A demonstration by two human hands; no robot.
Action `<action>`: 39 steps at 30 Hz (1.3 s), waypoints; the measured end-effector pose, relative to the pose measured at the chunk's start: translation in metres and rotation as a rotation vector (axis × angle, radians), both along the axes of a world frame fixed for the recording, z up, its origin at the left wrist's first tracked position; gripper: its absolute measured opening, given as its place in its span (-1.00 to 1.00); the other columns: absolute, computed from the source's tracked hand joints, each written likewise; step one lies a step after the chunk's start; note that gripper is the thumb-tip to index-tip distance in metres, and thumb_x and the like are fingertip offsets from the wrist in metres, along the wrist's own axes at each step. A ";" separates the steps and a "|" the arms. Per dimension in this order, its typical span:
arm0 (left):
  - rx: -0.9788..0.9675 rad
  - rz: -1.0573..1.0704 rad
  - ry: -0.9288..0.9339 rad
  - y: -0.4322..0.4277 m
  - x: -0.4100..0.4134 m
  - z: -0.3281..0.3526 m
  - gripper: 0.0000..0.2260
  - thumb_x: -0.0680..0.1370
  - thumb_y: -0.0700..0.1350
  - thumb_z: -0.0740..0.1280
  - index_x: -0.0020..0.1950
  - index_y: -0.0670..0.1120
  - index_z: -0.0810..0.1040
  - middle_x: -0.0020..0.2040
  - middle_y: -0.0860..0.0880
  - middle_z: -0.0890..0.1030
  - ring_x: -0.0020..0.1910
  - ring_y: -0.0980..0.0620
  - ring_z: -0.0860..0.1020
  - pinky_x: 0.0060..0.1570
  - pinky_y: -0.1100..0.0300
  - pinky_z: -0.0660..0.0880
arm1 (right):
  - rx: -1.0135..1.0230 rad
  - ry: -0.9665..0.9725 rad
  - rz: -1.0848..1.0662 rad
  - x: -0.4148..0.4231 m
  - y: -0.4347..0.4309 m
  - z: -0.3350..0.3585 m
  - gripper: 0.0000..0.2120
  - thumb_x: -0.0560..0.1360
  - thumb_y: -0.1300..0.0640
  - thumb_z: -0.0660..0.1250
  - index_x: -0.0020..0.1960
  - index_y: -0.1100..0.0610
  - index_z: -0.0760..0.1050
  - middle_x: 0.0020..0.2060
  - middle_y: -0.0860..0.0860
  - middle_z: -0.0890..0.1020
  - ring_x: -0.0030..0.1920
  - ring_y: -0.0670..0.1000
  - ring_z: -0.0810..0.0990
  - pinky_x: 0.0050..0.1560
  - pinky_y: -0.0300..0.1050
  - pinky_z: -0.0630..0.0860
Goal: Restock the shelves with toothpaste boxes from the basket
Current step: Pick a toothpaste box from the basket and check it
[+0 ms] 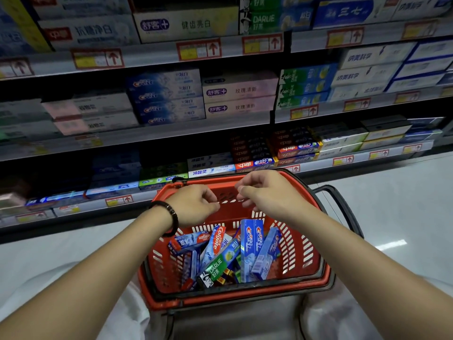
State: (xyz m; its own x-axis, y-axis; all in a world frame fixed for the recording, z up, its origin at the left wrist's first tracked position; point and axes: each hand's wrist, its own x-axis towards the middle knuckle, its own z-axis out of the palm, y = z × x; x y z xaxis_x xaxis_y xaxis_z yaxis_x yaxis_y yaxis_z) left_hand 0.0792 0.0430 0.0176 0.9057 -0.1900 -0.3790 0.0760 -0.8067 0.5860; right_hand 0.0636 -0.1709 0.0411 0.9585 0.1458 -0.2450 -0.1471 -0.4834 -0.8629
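One red basket (245, 297) was seen, and at least five toothpaste boxes (252, 244) were counted inside it, others partly hidden. Two hands, a left hand (196, 204) and a right hand (264, 190), one bracelet (171, 212) and three shelves (152, 57) were counted.

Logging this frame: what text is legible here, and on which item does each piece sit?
"Colgate": red-and-blue box lying in the basket.
"Crest": tall blue box in the basket.
"DARLIE": green box in the basket.
"DARLIE": top-shelf green box.
"Crest": blue stack on the middle shelf.
Price tags: blurred, unreadable.
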 end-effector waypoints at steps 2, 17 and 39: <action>0.070 -0.050 0.045 -0.008 0.005 -0.003 -0.84 0.62 0.10 0.40 0.05 0.03 0.63 -0.04 0.02 0.73 -0.11 0.03 0.70 0.01 0.04 0.66 | -0.023 -0.006 0.024 0.001 0.000 -0.004 -0.93 0.65 0.08 0.39 0.04 0.01 0.66 -0.12 -0.01 0.77 -0.12 -0.04 0.76 0.02 -0.04 0.68; 0.389 -0.101 0.255 -0.006 -0.017 -0.160 -0.80 0.60 -0.06 0.39 0.21 -0.06 0.60 0.21 -0.03 0.63 0.20 -0.06 0.58 0.12 0.15 0.52 | 0.075 0.088 0.029 -0.002 -0.011 0.001 -0.87 0.68 0.07 0.36 0.10 0.07 0.67 -0.06 -0.01 0.78 -0.08 -0.03 0.77 0.01 0.00 0.68; 0.349 -0.078 0.487 0.005 -0.033 -0.209 -0.59 0.53 0.10 0.51 0.30 -0.01 0.52 0.27 -0.02 0.58 0.14 0.00 0.57 0.14 0.11 0.55 | 0.142 0.149 0.009 0.008 -0.010 0.001 -0.86 0.69 0.07 0.34 0.10 0.04 0.68 -0.06 -0.02 0.78 -0.08 -0.04 0.78 -0.05 -0.07 0.67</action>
State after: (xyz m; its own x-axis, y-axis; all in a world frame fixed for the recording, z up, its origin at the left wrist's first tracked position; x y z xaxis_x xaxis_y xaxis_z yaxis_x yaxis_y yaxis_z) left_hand 0.0459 0.0483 -0.1916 0.6010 -0.0388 -0.7983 0.2021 -0.9590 0.1988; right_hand 0.0712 -0.1810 0.0424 0.9117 0.1976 -0.3601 -0.2742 -0.3599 -0.8918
